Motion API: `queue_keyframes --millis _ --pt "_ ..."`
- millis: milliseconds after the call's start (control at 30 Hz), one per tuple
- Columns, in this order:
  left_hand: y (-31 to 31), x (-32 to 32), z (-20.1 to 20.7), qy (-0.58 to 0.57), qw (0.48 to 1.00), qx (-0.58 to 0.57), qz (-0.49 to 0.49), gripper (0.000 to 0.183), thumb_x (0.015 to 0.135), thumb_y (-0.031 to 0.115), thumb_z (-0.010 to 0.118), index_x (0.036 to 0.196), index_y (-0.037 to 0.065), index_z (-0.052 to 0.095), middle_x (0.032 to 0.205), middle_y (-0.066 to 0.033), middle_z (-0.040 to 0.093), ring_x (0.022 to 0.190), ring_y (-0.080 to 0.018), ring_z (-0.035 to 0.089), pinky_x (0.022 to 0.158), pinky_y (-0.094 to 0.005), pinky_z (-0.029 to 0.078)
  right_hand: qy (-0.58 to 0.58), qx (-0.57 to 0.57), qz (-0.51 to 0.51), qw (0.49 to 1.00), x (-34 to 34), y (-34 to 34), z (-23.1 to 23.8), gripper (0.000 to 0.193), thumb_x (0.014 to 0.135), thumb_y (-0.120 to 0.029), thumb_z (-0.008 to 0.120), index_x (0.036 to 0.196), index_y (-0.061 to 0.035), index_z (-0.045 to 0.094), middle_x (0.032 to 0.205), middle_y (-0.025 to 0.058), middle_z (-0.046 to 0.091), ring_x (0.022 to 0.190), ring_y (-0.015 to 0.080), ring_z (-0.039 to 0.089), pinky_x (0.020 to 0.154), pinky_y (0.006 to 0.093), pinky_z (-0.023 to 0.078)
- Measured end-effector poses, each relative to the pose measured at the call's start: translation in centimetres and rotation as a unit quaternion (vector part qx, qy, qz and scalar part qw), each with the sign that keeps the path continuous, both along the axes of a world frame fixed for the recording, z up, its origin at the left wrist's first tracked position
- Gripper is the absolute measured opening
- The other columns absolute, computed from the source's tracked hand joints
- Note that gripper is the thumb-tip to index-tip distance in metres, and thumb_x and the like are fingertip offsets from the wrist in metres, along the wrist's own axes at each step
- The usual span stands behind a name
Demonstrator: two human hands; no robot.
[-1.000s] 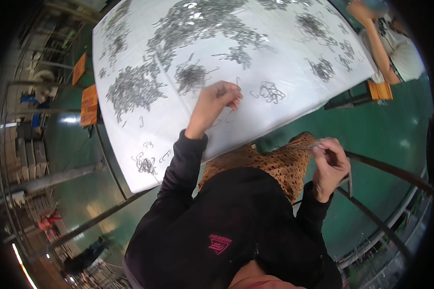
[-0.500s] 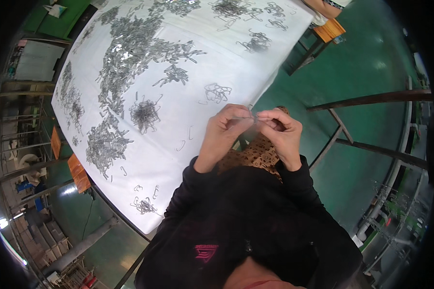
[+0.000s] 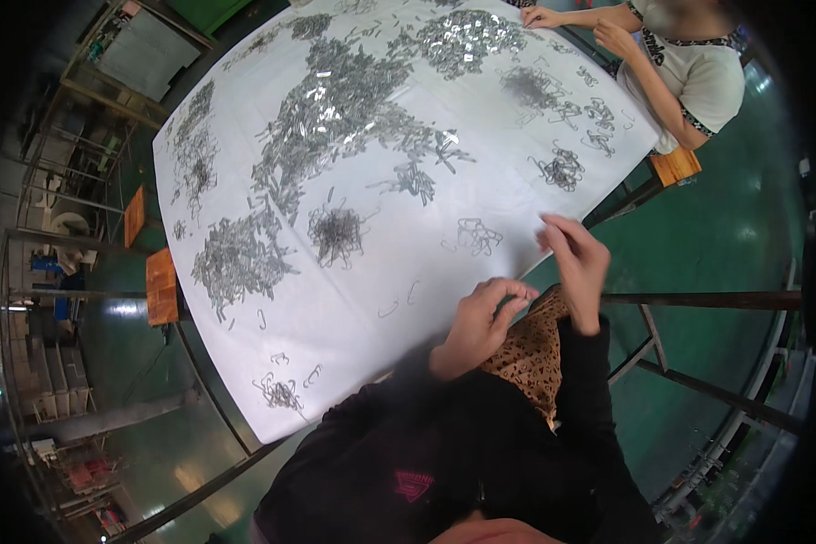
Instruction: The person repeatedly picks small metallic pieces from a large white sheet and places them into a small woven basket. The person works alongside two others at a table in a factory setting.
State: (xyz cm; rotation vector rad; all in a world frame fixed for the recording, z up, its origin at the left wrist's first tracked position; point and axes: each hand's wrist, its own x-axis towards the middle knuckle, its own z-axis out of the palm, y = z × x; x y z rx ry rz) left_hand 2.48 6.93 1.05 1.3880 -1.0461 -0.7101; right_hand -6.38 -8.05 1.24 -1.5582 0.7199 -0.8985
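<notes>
My left hand point(image 3: 482, 326) is above the table's near edge, its thumb and forefinger curled toward each other. Whatever it pinches, if anything, is too small to make out. Higher and to the right is my right hand point(image 3: 580, 270), apart from the left, with bent fingers drawn together at the tips; I cannot tell what is in them. Nearest to both hands on the white sheet lies a small cluster of bent wire hooks point(image 3: 479, 238). Two loose wire hooks point(image 3: 412, 292) lie left of it, and a denser tangle of wire hooks point(image 3: 335, 234) is farther left.
A large heap of flat grey metal pieces point(image 3: 322, 104) spreads over the white-covered table point(image 3: 363, 272), with another heap point(image 3: 240, 258) at left. More hooks point(image 3: 562, 170) lie near a co-worker point(image 3: 698, 82) at far right. Wooden stools point(image 3: 161, 286) stand beside the table.
My hands were together at the fingertips and have parted, the right one moving up and right. The view has shifted, bringing more of the co-worker into sight.
</notes>
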Motion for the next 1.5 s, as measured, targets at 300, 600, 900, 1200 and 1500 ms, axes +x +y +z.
queue_keyframes --millis 300,600,900,1200,1500 --pt "1.8 -0.1 -0.1 -0.031 0.999 0.009 -0.013 0.007 0.090 0.002 0.059 0.097 0.002 0.060 0.098 -0.0077 0.066 0.090 -0.0175 0.064 0.080 -0.0290 0.050 0.222 -0.415 0.107 0.876 18.0 -9.9 -9.7 0.017 0.076 0.002 0.056 0.089 0.0005 0.067 0.085 0.0213 0.063 0.084 0.0386 0.059 0.077 0.0436 0.049" --pt "1.9 0.7 -0.5 -0.007 1.000 -0.024 0.007 0.006 0.090 0.002 0.059 0.096 0.001 0.059 0.095 -0.0095 0.065 0.088 -0.0195 0.064 0.078 -0.0286 0.049 0.213 -0.301 0.130 0.921 13.4 -7.1 -7.2 0.021 0.072 0.001 0.061 0.092 0.0042 0.067 0.079 0.0198 0.062 0.077 0.0320 0.063 0.072 0.0371 0.051" --pt "0.4 1.6 0.5 -0.070 0.997 -0.032 0.024 0.008 0.089 0.006 0.061 0.095 0.002 0.058 0.087 -0.0109 0.065 0.088 -0.0245 0.064 0.076 -0.0330 0.049 0.014 0.140 0.134 0.981 -0.1 1.6 3.1 0.018 0.082 0.008 0.063 0.100 0.0084 0.065 0.087 0.0117 0.067 0.081 0.0167 0.067 0.074 0.0249 0.052" --pt "-0.1 1.0 1.2 -0.128 0.990 -0.053 0.026 0.011 0.087 0.011 0.062 0.093 0.004 0.057 0.089 -0.0112 0.063 0.085 -0.0317 0.060 0.079 -0.0386 0.045 -0.006 0.053 0.029 0.998 -2.8 4.2 4.0 0.025 0.078 0.011 0.066 0.102 0.0061 0.065 0.089 0.0118 0.068 0.080 0.0143 0.065 0.072 0.0240 0.052" --pt "0.8 2.8 -1.7 -0.135 0.981 -0.046 0.133 0.026 0.083 0.015 0.068 0.107 0.007 0.060 0.095 -0.0100 0.064 0.090 -0.0295 0.059 0.082 -0.0382 0.047 -0.095 0.105 -0.010 0.990 -2.3 5.2 1.5 0.019 0.078 0.013 0.065 0.096 0.0063 0.065 0.082 0.0103 0.066 0.069 0.0148 0.063 0.065 0.0247 0.052"
